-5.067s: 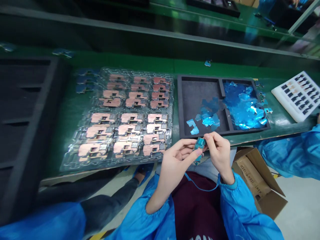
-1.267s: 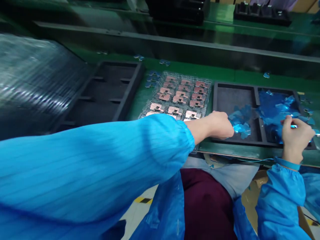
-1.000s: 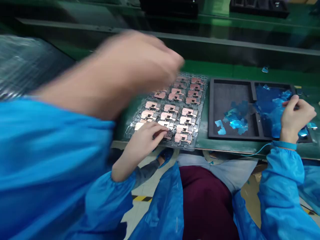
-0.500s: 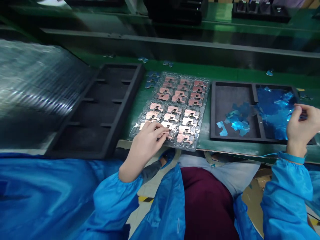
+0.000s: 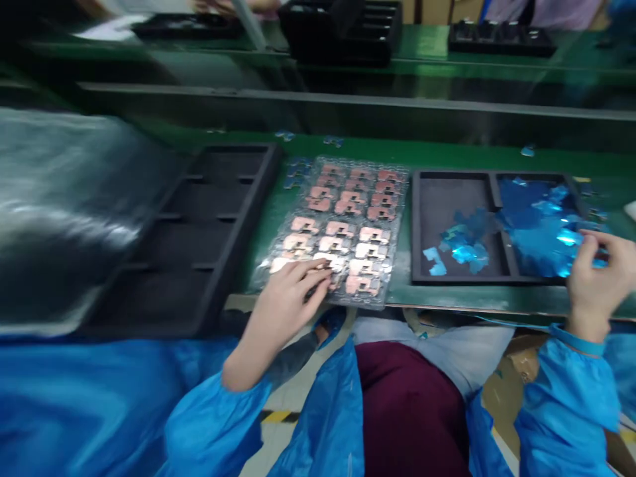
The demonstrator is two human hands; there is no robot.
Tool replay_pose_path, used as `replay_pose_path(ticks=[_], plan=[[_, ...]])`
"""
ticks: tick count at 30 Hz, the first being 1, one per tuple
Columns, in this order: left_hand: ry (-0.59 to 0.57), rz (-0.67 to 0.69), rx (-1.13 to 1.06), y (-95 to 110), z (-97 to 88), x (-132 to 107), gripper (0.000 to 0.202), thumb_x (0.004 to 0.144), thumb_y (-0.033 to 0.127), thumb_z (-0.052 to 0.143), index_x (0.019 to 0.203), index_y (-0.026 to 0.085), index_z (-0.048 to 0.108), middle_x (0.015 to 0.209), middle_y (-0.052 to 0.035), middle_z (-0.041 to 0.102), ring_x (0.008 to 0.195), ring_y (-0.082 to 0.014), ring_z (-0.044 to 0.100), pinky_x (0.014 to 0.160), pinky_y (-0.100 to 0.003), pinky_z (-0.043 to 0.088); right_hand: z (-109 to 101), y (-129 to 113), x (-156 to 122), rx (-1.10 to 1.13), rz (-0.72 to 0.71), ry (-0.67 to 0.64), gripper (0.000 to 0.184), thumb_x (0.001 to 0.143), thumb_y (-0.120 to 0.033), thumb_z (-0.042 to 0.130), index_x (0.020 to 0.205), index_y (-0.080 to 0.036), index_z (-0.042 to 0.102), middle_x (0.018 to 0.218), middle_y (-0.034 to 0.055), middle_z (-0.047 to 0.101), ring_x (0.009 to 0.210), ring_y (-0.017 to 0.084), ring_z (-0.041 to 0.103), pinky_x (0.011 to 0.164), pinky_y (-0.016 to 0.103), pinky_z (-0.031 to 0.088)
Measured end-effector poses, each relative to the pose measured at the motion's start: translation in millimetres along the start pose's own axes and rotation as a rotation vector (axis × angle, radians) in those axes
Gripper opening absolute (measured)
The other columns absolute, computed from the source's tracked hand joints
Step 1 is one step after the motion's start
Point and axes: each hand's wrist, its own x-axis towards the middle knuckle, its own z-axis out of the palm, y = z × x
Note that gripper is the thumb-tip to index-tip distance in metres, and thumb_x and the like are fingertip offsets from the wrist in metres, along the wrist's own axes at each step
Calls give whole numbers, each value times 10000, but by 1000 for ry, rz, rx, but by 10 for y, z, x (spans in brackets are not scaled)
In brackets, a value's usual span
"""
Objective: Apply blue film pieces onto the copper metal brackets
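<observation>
My left hand (image 5: 291,295) lies over the near left part of a clear plastic tray (image 5: 392,265). Its thumb and forefinger are slightly apart, with the fingertips at one of the flat copper-coloured parts (image 5: 362,285) set in rows in that tray. On the right, my right hand (image 5: 601,281) hovers at the edge of a heap of blue film pieces (image 5: 534,228) in a black divided tray (image 5: 417,225). Thumb and forefinger are pinched together there; blur hides what is between them. More blue film pieces (image 5: 467,252) lie in that tray's left compartment.
A black tray with several compartments (image 5: 191,232) stands on the left, beside a stack of clear plastic trays (image 5: 59,218). Small blue-filmed parts (image 5: 298,171) lie on the green bench (image 5: 437,149). Black boxes (image 5: 342,30) stand on the shelf behind. A blue sleeve (image 5: 94,397) shows at lower left.
The whole view has shifted, so the bench sits lower in the picture. My left thumb and forefinger have parted a little. My right hand stays pinched by the blue film heap.
</observation>
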Motion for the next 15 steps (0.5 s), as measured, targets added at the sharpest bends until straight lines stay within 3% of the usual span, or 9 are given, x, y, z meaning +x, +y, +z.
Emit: replay_pose_path(ticks=[3, 6, 11, 15], plan=[[145, 42, 0, 44, 52, -26, 248, 1090, 328, 520, 1219, 293, 729, 1386, -91, 750, 1265, -374, 696, 1132, -605, 541, -54, 238, -78, -49, 76, 5, 334, 996, -352, 561, 1148, -155, 785, 1238, 230, 773, 1284, 396, 688, 1123, 593, 517], [226, 181, -62, 331, 155, 64, 312, 1082, 263, 554, 1366, 324, 667, 1401, -86, 742, 1279, -373, 691, 1135, -616, 542, -68, 500, -141, -98, 172, -7, 348, 1061, -372, 587, 1270, -133, 730, 1345, 209, 732, 1354, 351, 657, 1186, 591, 496], [142, 509, -75, 965, 536, 379, 422, 1112, 241, 538, 1531, 241, 588, 1556, -107, 686, 1516, -383, 552, 1193, -575, 523, -45, 612, -269, -47, 299, -86, 400, 1081, -470, 689, 1375, -199, 677, 1394, 106, 701, 1249, 268, 703, 1107, 531, 590], [143, 596, -12, 1035, 825, 554, 429, 1134, 258, 485, 1544, 168, 577, 1395, -147, 766, 1433, -401, 612, 1160, -583, 516, -56, 495, -391, -3, 336, -98, 399, 1110, -423, 509, 1373, -185, 692, 1395, 159, 737, 1301, 300, 692, 1164, 516, 539]])
